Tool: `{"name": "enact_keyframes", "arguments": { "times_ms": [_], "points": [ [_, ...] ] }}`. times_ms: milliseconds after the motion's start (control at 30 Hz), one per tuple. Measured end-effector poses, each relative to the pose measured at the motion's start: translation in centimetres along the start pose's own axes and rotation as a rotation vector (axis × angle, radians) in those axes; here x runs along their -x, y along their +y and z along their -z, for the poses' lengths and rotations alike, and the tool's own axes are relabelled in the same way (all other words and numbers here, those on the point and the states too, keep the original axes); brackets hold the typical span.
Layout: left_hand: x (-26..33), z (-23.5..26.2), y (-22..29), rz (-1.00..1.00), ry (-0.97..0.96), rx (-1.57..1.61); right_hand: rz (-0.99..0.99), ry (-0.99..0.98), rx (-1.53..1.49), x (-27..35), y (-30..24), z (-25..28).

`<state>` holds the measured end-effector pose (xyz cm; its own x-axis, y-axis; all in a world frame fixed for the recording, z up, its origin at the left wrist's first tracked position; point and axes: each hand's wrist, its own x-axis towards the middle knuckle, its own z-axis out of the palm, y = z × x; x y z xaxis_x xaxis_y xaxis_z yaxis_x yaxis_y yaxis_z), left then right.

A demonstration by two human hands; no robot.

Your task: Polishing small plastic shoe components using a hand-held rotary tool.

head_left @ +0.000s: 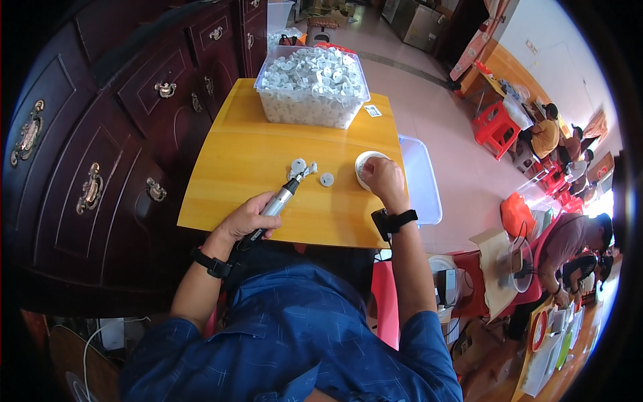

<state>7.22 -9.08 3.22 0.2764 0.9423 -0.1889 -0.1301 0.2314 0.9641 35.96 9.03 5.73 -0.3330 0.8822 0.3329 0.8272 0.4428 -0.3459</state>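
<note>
The left hand (253, 216) is clamped around a silver-and-black handheld tool (284, 197), its fingers wrapped about the barrel and the tip slanting far and to the right. The right hand (386, 179) is over the right part of a small white bowl (362, 161), fingers bunched and pointing down; their tips are hidden, so I cannot tell whether they are clamped on anything. At the tool's far end lie pale round pieces (298, 165), partly overlapping in view, and whether the tip touches them is unclear. A single white disc (327, 179) lies just right of the tip, between tool and bowl, on the yellow wooden counter (248, 147). At the counter's far edge stands a clear plastic bin (305, 109), heaped with similar white pieces, with a small printed card (373, 110) to its right. Beyond the counter's right edge is a translucent tray (423, 184). Dark wooden cabinets (127, 191) line the left side; on the far right are red stools (495, 127) and several seated people (546, 134).
</note>
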Motion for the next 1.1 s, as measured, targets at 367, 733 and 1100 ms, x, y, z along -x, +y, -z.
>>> {"name": "enact_keyframes", "arguments": {
  "times_ms": [367, 733, 1100],
  "points": [
    [0.0, 0.2, -0.2, -0.009, -0.043, -0.02, -0.061, -0.188, 0.112, -1.0, 1.3, -1.1],
    [-0.1, 0.3, -0.1, -0.003, -0.056, -0.046, -0.05, 0.105, -0.313, -0.5, 1.0, -1.0],
    [0.1, 0.1, -0.2, -0.012, -0.068, -0.053, -0.257, -0.036, -1.107, 2.1, -2.8, -1.3]
  ]
}}
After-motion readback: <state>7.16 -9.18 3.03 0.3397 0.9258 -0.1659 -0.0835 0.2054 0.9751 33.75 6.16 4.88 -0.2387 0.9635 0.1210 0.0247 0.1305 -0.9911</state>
